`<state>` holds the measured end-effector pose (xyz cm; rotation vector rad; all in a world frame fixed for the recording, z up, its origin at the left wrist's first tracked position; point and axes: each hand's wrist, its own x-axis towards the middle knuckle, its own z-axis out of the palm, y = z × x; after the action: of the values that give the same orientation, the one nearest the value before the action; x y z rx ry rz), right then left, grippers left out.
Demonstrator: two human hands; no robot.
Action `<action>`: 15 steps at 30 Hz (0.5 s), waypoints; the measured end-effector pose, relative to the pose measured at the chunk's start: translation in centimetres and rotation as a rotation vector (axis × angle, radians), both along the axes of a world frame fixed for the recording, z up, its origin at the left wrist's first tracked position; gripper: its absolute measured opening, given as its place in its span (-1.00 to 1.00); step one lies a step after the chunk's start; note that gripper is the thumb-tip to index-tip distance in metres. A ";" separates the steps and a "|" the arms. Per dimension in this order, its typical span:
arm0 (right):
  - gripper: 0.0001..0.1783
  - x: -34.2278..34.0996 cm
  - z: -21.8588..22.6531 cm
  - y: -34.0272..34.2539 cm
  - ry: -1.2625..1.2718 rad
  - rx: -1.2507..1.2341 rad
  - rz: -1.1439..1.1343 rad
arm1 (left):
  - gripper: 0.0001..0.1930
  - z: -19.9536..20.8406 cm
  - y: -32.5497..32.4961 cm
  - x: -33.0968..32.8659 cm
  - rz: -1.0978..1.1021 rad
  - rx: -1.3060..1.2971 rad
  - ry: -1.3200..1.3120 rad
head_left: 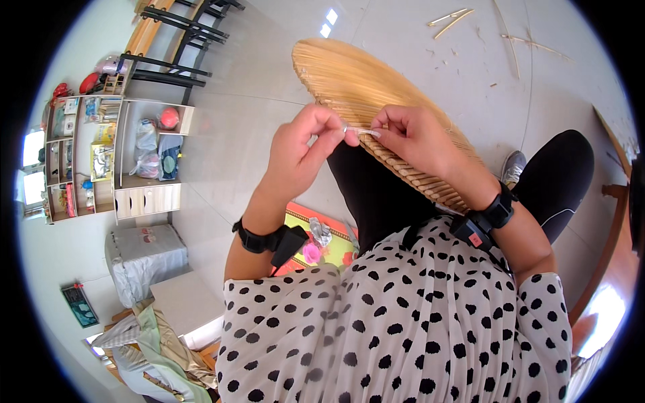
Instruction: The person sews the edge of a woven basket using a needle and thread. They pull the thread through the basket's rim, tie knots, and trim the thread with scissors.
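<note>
Fingers (322, 118) pinching pale strip (361, 131), left hand (301, 146) near right hand (418, 138), woven straw piece (376, 77) beneath

Left hand (304, 146): curled, in a tight fingertip pinch
Right hand (418, 140): pinching likewise, near the left one
Left arm (259, 207): extended far, angled right
Right arm (529, 242): bent, slanting far left

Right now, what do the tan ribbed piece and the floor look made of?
Tan ribbed piece: probably straw or split cane, satiny; fine parallel strands show. Floor: likely glazed tile, glossy; thin seams and bright reflections show.
</note>
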<state>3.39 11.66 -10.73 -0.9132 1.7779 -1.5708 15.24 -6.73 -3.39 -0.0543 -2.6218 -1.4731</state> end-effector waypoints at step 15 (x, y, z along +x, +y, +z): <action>-0.92 2.8 -1.2 1.1 0.141 -0.031 -0.035 | -0.97 0.6 3.3 -1.0 0.120 0.055 -0.057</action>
<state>6.14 12.76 -11.89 -1.0359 1.8801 -1.5943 14.20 -3.42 -2.76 0.1494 -2.5758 -1.5268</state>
